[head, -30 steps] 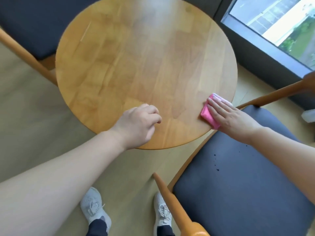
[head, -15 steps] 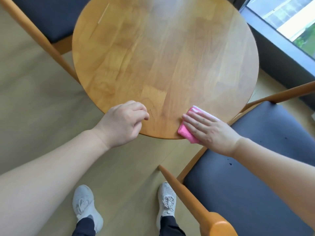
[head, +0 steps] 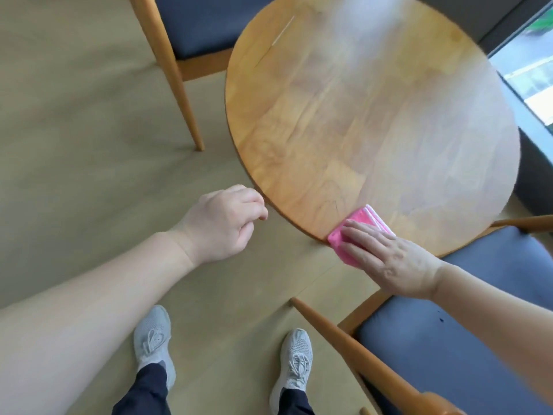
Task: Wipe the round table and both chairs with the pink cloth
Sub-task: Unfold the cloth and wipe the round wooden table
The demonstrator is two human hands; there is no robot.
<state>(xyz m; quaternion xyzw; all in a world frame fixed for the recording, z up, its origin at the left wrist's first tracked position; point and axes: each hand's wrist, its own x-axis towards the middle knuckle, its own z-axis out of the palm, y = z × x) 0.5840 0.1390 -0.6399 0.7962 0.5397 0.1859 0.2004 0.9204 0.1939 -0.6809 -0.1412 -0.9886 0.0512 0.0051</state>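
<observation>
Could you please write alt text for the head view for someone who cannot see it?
A person's right hand presses a folded pink cloth flat on the near edge of a round wooden table. The left hand hangs loosely curled beside the table, holding nothing, between two blue-cushioned chairs.

Both forearms are bare to the edge of the view, with no sleeve, watch or ring showing on the left hand (head: 223, 224) or the right hand (head: 389, 262). Lower down, the person wears dark navy trousers (head: 146, 390) whose hems end just above the ankles. On the feet are light grey knitted-mesh lace-up sneakers, the left shoe (head: 154, 339) and the right shoe (head: 294, 359), each with grey laces tied in a bow and a pale sole rim.
</observation>
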